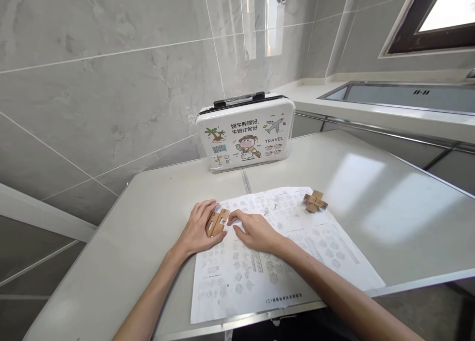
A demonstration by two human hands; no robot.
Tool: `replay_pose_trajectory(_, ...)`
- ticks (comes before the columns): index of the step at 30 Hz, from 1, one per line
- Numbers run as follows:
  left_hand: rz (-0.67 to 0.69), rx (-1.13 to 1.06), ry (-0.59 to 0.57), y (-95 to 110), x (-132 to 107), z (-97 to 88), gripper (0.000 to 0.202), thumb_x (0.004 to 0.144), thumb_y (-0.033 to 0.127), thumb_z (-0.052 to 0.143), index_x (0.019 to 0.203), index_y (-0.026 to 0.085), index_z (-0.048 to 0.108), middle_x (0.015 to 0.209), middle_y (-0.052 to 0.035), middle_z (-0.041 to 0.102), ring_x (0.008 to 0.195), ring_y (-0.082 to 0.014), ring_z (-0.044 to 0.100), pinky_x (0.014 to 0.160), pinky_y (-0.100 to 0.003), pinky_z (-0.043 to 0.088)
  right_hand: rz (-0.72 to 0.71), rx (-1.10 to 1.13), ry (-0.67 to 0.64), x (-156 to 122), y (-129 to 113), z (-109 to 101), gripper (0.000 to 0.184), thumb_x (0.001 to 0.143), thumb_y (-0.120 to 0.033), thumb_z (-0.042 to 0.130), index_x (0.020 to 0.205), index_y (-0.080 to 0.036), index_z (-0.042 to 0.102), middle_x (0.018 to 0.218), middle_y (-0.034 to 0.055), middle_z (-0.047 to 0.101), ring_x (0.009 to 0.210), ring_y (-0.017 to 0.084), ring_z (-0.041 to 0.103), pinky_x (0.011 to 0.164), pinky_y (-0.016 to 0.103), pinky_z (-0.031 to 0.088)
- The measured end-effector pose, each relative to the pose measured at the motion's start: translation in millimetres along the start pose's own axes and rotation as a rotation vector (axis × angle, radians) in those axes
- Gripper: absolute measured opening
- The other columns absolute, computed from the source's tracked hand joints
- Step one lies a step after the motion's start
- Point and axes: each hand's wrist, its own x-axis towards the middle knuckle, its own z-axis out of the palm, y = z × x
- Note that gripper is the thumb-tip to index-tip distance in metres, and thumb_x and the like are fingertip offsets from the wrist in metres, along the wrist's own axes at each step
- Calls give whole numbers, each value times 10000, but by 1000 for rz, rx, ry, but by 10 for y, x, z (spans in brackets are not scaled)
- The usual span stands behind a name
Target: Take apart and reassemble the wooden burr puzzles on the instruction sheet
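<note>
Notched wooden puzzle pieces [217,223] with dark marks lie side by side on the left part of a printed paper sheet [297,276]. My left hand [198,229] curves around them from the left, thumb at the near end and fingers at the far side. Just right of the pieces is my right hand [256,231], its fingers bent and its thumb apart, with nothing visible between them. Several wooden pieces locked in a cross shape [314,201] rest at the sheet's far right corner.
A white cartoon-printed case [247,133] with a black handle stands upright at the back of the grey table [356,222], by the tiled wall. A counter with a sink [401,94] is at the back right. The table's near edge runs below the sheet.
</note>
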Motion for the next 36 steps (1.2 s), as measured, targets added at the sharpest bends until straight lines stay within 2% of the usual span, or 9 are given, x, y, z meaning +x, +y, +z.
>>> replay_pose_trajectory(5,-60,-108,-13,-78,-21,24,756,877,452,752,1530,300,404,1577,-131,435,1476,-344,433,1171,-531,468,3,-8,-3,3,-1,-4,228,1009,-176,489,1222,-238,541,1155,30,775,710,167,695,715,304,451)
replay_pose_trajectory(10,-121,-187,7,-110,-20,41,765,887,518,755,1533,318,399,1597,-125,404,1387,-321,549,1152,-528,495,1,-11,-2,7,-1,-5,223,1011,-165,481,1212,-231,553,1154,37,772,778,182,711,708,301,436)
replay_pose_trajectory(14,-185,-163,10,-114,-1,47,728,899,567,731,1507,319,417,1574,-115,440,1394,-308,539,1153,-509,489,-1,-12,4,10,6,0,220,1010,-158,478,1201,-230,562,1144,29,772,816,187,708,704,295,418)
replay_pose_trajectory(17,-212,-108,42,-120,13,67,683,915,583,705,1484,309,446,1527,-115,500,1408,-319,516,1137,-519,488,5,-22,-1,10,5,-3,210,1019,-168,472,1191,-232,575,1100,23,772,750,170,681,679,287,399)
replay_pose_trajectory(21,-197,-60,83,-129,17,99,661,935,573,683,1495,308,453,1516,-117,516,1418,-330,491,1143,-550,467,13,-22,-9,12,-5,-13,199,1027,-174,468,1175,-236,585,1070,17,769,655,144,630,658,281,382)
replay_pose_trajectory(26,-131,-18,41,-100,17,90,543,982,520,629,1486,356,513,1576,-91,446,1473,-333,418,1168,-572,442,21,-27,-13,11,-12,-19,205,1020,-160,475,1177,-239,581,1076,21,766,696,151,650,679,280,392)
replay_pose_trajectory(32,-90,-47,19,-40,27,50,358,988,491,625,1307,330,646,1547,-77,465,1479,-331,396,1188,-568,428,6,-24,-8,9,3,-7,204,1020,-162,473,1177,-235,579,1070,15,768,730,164,662,684,279,387)
replay_pose_trajectory(36,-100,-64,0,-25,26,39,303,970,503,645,1194,298,642,1531,-71,477,1470,-321,393,1173,-548,445,18,-27,-8,9,2,-5,210,1015,-163,473,1176,-238,585,1100,20,764,738,164,663,687,278,383)
